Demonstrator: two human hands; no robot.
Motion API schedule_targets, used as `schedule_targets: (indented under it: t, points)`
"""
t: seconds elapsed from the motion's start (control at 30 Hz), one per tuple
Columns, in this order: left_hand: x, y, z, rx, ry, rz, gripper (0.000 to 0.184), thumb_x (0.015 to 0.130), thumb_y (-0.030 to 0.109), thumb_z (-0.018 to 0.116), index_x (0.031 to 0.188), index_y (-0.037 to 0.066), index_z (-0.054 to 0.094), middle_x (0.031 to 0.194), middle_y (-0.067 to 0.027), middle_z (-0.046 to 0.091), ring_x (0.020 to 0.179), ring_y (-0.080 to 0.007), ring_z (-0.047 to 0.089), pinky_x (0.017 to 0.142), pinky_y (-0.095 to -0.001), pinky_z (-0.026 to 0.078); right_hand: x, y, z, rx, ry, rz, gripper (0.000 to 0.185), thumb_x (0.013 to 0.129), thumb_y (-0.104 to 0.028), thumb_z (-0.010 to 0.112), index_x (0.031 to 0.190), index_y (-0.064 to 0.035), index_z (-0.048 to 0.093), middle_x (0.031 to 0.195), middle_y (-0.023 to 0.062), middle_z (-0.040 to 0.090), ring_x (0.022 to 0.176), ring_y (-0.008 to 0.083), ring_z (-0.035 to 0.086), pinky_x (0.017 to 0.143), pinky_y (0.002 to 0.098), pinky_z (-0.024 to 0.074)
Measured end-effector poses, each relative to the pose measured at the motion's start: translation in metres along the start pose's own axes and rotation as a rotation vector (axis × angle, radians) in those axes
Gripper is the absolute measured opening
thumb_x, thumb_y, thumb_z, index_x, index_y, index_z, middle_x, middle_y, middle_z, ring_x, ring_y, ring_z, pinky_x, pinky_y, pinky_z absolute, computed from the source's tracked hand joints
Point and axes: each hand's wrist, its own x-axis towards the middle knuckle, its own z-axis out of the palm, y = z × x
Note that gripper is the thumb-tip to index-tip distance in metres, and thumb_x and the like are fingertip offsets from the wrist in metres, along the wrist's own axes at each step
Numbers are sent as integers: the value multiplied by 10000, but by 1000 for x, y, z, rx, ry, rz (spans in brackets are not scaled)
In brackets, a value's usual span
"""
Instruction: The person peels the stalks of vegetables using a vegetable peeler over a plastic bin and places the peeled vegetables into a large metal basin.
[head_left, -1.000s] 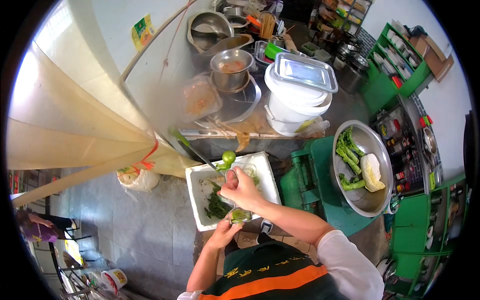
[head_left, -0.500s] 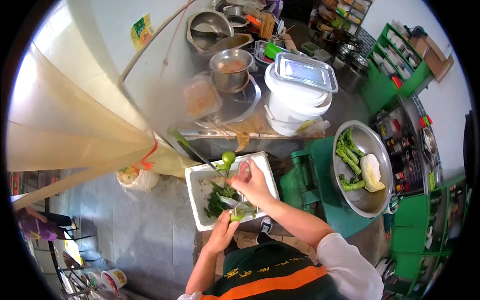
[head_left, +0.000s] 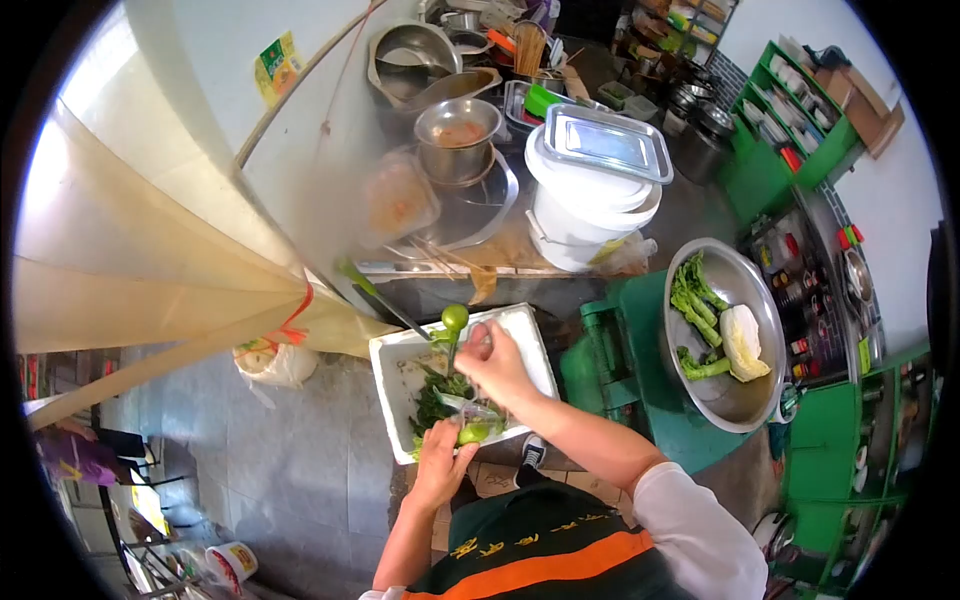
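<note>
A white foam box stands in front of me with dark leafy greens inside. My left hand is at its near edge, fingers closed on a round green vegetable; its kind is unclear. Beside that vegetable is a crumpled clear plastic bag. Above the box's right half, my right hand has its fingers curled in; what they hold, if anything, is hidden. Another round green thing sits at the far rim, near a long dark blade-like strip with a green end.
A steel basin with green stalks and a pale cabbage stands to the right on a green stand. Behind the box, a counter bears white buckets and steel pots. A yellowish sheet hangs at left.
My right hand stays above the box, its fingers slightly more curled. The round vegetable at my left hand shows more clearly, with the clear plastic lying lower beside it.
</note>
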Motion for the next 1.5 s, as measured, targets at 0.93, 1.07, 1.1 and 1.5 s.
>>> schedule_targets:
  t: [0.93,1.07,1.1,1.5]
  points:
    - [13,13,12,459,291,112,363,591,118,671,932,86,549,851,-77,518,806,-256,474,713,-369,332,53,76,-74,442,-102,299,250,647,-223,607,781,-45,493,746,68,579,598,92,501,469,228,411]
    - [43,37,21,447,283,257,387,553,102,679,919,70,557,853,-81,510,804,-269,456,714,-367,332,35,108,-82,-518,514,-179,310,618,-192,628,773,-39,406,586,101,514,538,226,525,515,315,424]
    - [54,55,23,448,264,306,390,552,98,679,921,69,557,852,-82,510,804,-266,455,713,-364,332,30,103,-89,-381,493,-94,344,602,-213,640,780,-34,408,589,93,511,533,223,519,527,309,422]
    - [204,190,251,386,-713,693,384,728,100,527,1104,47,469,916,-130,507,892,-294,490,771,-393,390,-44,112,-121,33,296,-137,412,684,-246,644,990,-22,483,853,85,545,793,185,520,702,315,413]
